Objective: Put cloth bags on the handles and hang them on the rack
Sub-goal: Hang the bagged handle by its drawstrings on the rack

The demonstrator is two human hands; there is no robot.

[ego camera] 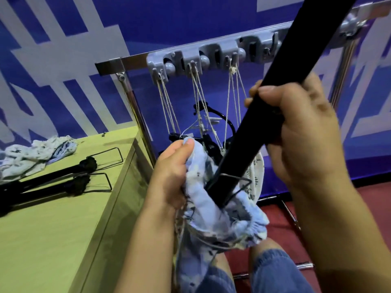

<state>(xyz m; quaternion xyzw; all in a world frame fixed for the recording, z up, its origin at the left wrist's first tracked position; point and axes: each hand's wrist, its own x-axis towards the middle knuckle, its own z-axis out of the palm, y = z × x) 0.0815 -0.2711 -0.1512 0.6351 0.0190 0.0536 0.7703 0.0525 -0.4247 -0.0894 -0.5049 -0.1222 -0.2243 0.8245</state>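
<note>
No readable text, label, brand or number shows; the blue backdrop (pixel 169 22) bears only large white shapes.

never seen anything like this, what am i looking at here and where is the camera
This is one view from a camera worn on a person's head, looking down at their own bare hands; there is no machine. The right hand has a closed grip on a black handle with a wire frame at its lower end. The left hand holds a light blue cloth bag open around that end. Behind them stands a grey rack with strings hanging from its hooks. On the table lie two more handles and spare cloth bags.
</note>
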